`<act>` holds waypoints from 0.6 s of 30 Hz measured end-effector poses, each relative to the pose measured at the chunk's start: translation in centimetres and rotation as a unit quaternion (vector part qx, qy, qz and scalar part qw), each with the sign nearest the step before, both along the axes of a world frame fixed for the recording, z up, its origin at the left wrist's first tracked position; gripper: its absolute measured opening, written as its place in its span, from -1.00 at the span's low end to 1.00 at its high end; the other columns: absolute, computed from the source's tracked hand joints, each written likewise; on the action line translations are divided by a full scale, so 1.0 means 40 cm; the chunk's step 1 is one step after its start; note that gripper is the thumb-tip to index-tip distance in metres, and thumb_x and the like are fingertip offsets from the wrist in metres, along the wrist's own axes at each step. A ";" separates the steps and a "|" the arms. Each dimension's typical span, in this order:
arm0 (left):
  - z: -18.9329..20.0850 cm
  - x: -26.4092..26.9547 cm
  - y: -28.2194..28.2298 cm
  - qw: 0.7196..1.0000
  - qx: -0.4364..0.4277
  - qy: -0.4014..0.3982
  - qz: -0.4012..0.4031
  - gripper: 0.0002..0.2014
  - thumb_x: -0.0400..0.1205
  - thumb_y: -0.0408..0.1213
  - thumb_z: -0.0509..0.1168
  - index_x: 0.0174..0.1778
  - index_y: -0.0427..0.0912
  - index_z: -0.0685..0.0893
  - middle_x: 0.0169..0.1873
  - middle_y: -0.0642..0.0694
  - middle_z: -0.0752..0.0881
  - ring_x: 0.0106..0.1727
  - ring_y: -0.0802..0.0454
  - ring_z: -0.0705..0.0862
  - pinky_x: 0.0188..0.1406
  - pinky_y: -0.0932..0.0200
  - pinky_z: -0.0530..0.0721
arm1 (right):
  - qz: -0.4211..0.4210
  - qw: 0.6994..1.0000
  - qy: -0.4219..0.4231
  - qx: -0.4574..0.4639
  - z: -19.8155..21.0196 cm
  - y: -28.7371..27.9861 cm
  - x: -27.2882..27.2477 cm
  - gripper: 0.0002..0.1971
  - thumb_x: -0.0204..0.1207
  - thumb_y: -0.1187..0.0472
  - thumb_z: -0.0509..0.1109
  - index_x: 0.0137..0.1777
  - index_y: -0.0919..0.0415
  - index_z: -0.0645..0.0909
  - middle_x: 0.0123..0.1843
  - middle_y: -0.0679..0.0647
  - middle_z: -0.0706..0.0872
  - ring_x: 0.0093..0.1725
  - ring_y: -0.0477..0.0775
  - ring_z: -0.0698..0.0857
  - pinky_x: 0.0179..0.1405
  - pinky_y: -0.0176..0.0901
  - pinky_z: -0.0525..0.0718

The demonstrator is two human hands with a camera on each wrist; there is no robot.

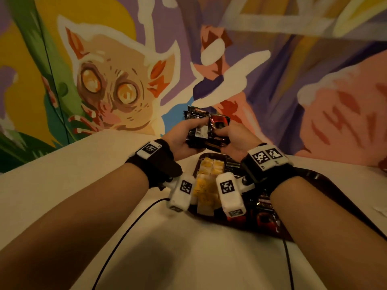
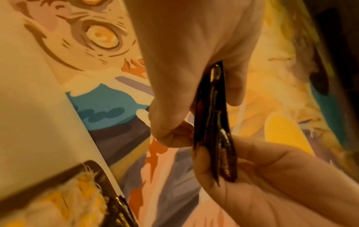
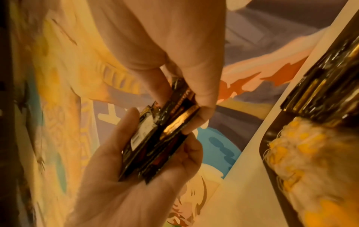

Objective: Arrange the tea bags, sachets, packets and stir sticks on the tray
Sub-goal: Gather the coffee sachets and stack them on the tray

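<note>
Both my hands hold one stack of dark, glossy packets (image 1: 206,130) in the air above the far end of the tray (image 1: 201,158). My left hand (image 1: 185,138) cups the stack from the left, thumb on top. My right hand (image 1: 229,135) pinches its right side, where a red-printed packet (image 1: 219,122) sticks up. The left wrist view shows the packets (image 2: 211,122) edge-on between thumb and fingers. In the right wrist view the stack (image 3: 161,135) fans slightly. Yellow tea bags (image 1: 209,178) fill the tray's left part, and more dark packets (image 1: 266,214) lie at its right.
The dark brown tray sits on a white table (image 1: 83,185) that ends at a painted mural wall (image 1: 109,84). Black cables (image 1: 125,225) from the wrist cameras trail over the near table. A small white scrap (image 1: 380,210) lies at the far right.
</note>
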State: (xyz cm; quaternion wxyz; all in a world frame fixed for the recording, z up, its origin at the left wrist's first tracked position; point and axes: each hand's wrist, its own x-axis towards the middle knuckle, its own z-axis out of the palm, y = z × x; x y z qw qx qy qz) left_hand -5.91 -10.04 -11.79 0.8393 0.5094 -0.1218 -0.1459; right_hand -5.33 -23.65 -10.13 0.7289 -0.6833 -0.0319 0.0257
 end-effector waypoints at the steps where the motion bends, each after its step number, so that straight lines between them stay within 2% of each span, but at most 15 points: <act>1: 0.002 -0.020 -0.012 1.000 -0.022 -0.001 -0.011 -0.77 0.68 -0.20 0.19 0.08 -0.25 0.65 -0.10 -0.15 0.75 -0.12 -0.03 0.73 0.02 0.11 0.66 | -0.003 1.000 -0.006 0.020 0.004 -0.017 -0.025 -0.72 0.51 0.55 0.23 0.13 0.28 0.58 0.25 0.37 0.65 0.25 0.39 0.63 0.26 0.38 0.57; 3: 0.001 -0.049 -0.034 0.998 -0.053 -0.002 -0.036 -0.69 0.62 -0.19 0.22 0.19 -0.27 0.63 0.09 -0.22 0.69 0.09 -0.14 0.66 0.33 -0.05 0.50 | 0.003 0.999 -0.022 0.038 0.008 -0.043 -0.070 -0.60 0.53 0.54 0.21 0.31 0.22 0.51 0.25 0.29 0.65 0.26 0.35 0.63 0.19 0.39 0.62; 4: -0.001 -0.066 -0.050 0.997 -0.060 -0.002 -0.050 -0.66 0.60 -0.18 0.23 0.22 -0.28 0.62 0.12 -0.23 0.67 0.13 -0.17 0.64 0.37 -0.10 0.46 | 0.025 0.999 -0.032 0.020 0.006 -0.056 -0.093 -0.54 0.55 0.55 0.19 0.40 0.18 0.46 0.27 0.27 0.64 0.27 0.33 0.62 0.16 0.36 0.63; 7: -0.003 -0.116 -0.099 0.994 -0.064 -0.020 -0.091 -0.68 0.57 -0.18 0.22 0.17 -0.25 0.61 0.02 -0.18 0.66 0.04 -0.10 0.64 0.24 -0.04 0.55 | 0.099 0.994 -0.056 -0.008 -0.002 -0.085 -0.169 -0.33 0.53 0.64 0.06 0.56 0.07 0.29 0.30 0.25 0.59 0.23 0.26 0.62 0.12 0.23 0.68; 9: -0.006 -0.144 -0.125 0.993 -0.066 -0.028 -0.096 -0.70 0.56 -0.18 0.23 0.15 -0.24 0.61 -0.05 -0.14 0.67 -0.05 -0.04 0.68 0.10 0.06 0.63 | 0.117 0.991 -0.062 0.033 -0.007 -0.103 -0.207 -0.30 0.49 0.67 -0.04 0.55 0.08 0.29 0.25 0.21 0.58 0.16 0.18 0.62 0.06 0.07 0.68; 11: -0.012 -0.164 -0.145 0.993 -0.067 -0.032 -0.092 -0.70 0.57 -0.17 0.24 0.15 -0.24 0.62 -0.07 -0.14 0.70 -0.07 -0.03 0.71 0.10 0.07 0.64 | 0.099 0.992 -0.055 0.059 -0.011 -0.116 -0.224 -0.30 0.44 0.67 -0.03 0.52 0.11 0.32 0.30 0.26 0.56 0.22 0.23 0.58 0.18 0.11 0.64; 12: -0.018 -0.174 -0.155 0.993 -0.069 -0.029 -0.088 -0.70 0.57 -0.18 0.24 0.15 -0.25 0.63 -0.07 -0.16 0.72 -0.06 -0.05 0.72 0.14 0.04 0.63 | 0.070 0.995 -0.062 0.021 -0.015 -0.121 -0.225 -0.30 0.40 0.63 0.05 0.51 0.09 0.34 0.35 0.27 0.52 0.28 0.27 0.55 0.24 0.19 0.62; 13: -0.024 -0.186 -0.165 0.993 -0.071 -0.024 -0.086 -0.71 0.59 -0.20 0.23 0.15 -0.26 0.63 -0.05 -0.19 0.72 -0.03 -0.08 0.71 0.19 0.00 0.60 | 0.033 0.994 -0.083 -0.065 -0.016 -0.128 -0.227 -0.29 0.33 0.54 0.17 0.49 0.03 0.36 0.41 0.24 0.47 0.33 0.31 0.50 0.27 0.22 0.60; 14: -0.030 -0.195 -0.172 0.993 -0.071 -0.022 -0.088 -0.73 0.62 -0.21 0.20 0.15 -0.28 0.63 -0.03 -0.21 0.72 0.00 -0.10 0.70 0.25 -0.03 0.56 | 0.009 0.977 -0.107 -0.185 -0.015 -0.137 -0.233 -0.26 0.26 0.43 0.28 0.48 -0.03 0.37 0.44 0.16 0.40 0.39 0.32 0.43 0.31 0.15 0.55; 16: -0.044 -0.209 -0.182 0.994 -0.063 -0.016 -0.084 -0.74 0.69 -0.23 0.14 0.15 -0.29 0.64 -0.01 -0.22 0.73 0.02 -0.11 0.70 0.30 -0.04 0.52 | -0.022 0.888 -0.124 -0.442 -0.001 -0.164 -0.256 -0.31 0.35 0.29 0.37 0.50 -0.09 0.32 0.46 0.04 0.27 0.45 0.24 0.25 0.31 -0.13 0.32; 17: -0.050 -0.212 -0.184 0.995 -0.059 -0.011 -0.080 -0.73 0.70 -0.23 0.13 0.14 -0.29 0.66 -0.02 -0.22 0.75 0.01 -0.11 0.71 0.32 -0.05 0.51 | -0.027 0.854 -0.135 -0.501 0.005 -0.177 -0.267 -0.31 0.43 0.30 0.37 0.54 -0.08 0.26 0.49 0.07 0.23 0.46 0.21 0.21 0.28 -0.13 0.29; 18: -0.057 -0.211 -0.186 0.995 -0.057 -0.007 -0.077 -0.72 0.70 -0.23 0.14 0.10 -0.30 0.70 -0.03 -0.23 0.76 0.01 -0.11 0.72 0.34 -0.06 0.50 | -0.015 0.847 -0.153 -0.509 0.010 -0.195 -0.272 -0.29 0.48 0.32 0.37 0.59 -0.05 0.19 0.53 0.11 0.21 0.47 0.19 0.21 0.31 -0.09 0.31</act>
